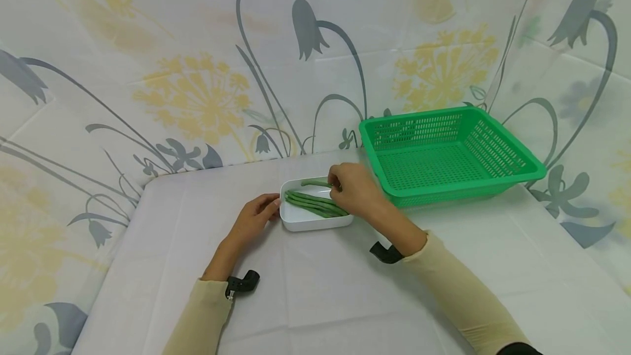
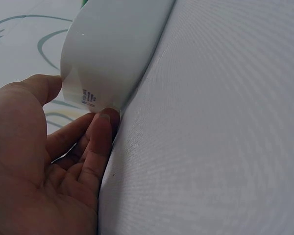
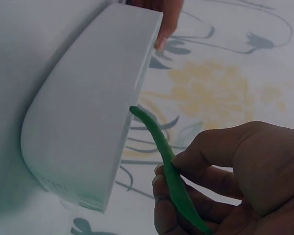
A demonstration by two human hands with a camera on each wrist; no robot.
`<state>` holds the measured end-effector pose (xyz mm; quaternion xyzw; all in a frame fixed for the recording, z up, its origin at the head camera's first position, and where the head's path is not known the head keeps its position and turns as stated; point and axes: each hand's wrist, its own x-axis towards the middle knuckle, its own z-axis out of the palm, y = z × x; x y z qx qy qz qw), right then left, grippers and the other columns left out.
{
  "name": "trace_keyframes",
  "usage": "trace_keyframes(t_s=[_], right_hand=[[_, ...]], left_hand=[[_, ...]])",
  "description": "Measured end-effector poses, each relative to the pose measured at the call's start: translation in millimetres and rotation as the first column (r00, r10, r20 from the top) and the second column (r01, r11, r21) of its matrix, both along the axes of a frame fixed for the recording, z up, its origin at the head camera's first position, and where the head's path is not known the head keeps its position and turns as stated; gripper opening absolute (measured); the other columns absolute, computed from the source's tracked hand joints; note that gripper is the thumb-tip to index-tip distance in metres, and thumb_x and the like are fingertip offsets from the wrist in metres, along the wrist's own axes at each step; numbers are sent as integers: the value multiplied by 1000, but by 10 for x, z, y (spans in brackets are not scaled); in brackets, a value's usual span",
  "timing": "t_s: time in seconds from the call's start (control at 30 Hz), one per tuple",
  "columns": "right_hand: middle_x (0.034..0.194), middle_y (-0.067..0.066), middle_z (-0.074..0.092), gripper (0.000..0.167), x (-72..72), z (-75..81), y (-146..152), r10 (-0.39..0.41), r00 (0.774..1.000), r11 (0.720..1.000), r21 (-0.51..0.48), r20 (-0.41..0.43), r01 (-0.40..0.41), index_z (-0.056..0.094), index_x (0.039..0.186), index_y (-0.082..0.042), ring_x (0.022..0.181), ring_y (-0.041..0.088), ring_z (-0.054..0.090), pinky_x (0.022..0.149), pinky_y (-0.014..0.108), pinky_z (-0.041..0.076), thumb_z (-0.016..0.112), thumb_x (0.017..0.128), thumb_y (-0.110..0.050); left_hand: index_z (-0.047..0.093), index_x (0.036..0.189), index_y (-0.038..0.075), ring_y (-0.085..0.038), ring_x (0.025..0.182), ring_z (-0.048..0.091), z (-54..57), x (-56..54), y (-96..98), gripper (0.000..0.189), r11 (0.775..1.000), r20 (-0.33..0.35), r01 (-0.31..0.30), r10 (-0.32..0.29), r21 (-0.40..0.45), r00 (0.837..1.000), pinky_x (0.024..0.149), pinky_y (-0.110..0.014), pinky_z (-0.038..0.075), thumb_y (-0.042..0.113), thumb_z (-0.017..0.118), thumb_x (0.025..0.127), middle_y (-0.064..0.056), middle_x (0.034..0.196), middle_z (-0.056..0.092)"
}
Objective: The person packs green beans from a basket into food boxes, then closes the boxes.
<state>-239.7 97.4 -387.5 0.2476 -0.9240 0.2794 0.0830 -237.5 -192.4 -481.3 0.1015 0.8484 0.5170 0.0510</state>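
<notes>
A small white rectangular dish (image 1: 317,224) with rounded corners stands on the white-covered table, and several green beans (image 1: 315,204) lie side by side in it. At its left end, my left hand (image 1: 253,218) holds the dish; in the left wrist view the thumb touches the dish wall (image 2: 108,49) near the rim and the fingertips meet its lower edge. My right hand (image 1: 357,189) is over the dish's right side, pinching one green bean (image 3: 159,139) between thumb and fingers. That bean's free end points left, over the dish.
A green plastic basket (image 1: 468,190) with slotted walls stands behind and to the right of the dish, close to my right hand. Flower-patterned cloth (image 1: 197,97) hangs behind the table and along its sides.
</notes>
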Motion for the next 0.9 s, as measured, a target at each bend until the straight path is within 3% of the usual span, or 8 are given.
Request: trace_keyframes(t_s=[0.23,0.5,0.9], right_hand=[[85,6,67,9,-39,-149,-88,23,999,999,-35,26,-22,72,94,-1,78,20,59,70,33,53,66,92,5],[83,6,66,10,-77,-342,-169,15,999,999,-47,-43,-17,71,90,-2,74,18,58,67,31,53,68,92,7],[78,5,67,11,-96,-427,-170,8,999,1000,-25,-43,-9,71,88,-3,70,18,60,65,32,53,68,91,7]], left_hand=[[61,145,3,-23,106,69,26,-2,3,44,1000,-2,4,-4,-1,1000,92,-36,56,31,55,113,-14,120,74],[61,145,3,-22,105,70,10,-22,-2,43,1000,-13,6,-6,3,1000,90,-32,56,30,56,113,-14,119,74],[62,144,-1,-25,105,70,4,-6,-1,44,1000,-27,10,-9,29,1000,89,-34,57,29,56,112,-18,120,74]])
